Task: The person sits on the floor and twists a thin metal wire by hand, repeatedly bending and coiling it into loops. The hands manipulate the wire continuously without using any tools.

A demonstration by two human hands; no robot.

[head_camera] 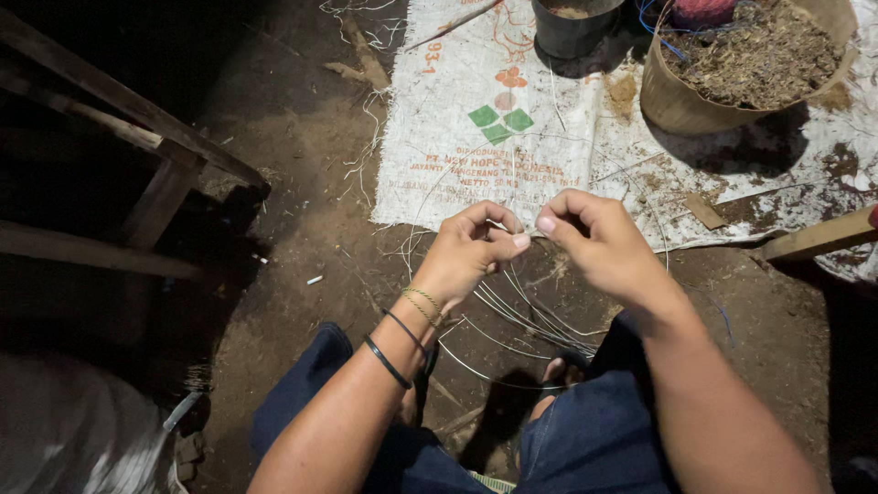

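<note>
Both hands [526,242] pinch, seemingly, thin pale strands [530,316] before a printed white sack [476,119].

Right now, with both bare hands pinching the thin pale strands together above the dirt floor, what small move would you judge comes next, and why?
Probably the left hand and right hand should draw slightly apart to pull taut the thin pale strands. Both hands pinch at nearly one spot, thumbs almost touching, while the strands hang below in loose curves toward the knees.
</note>
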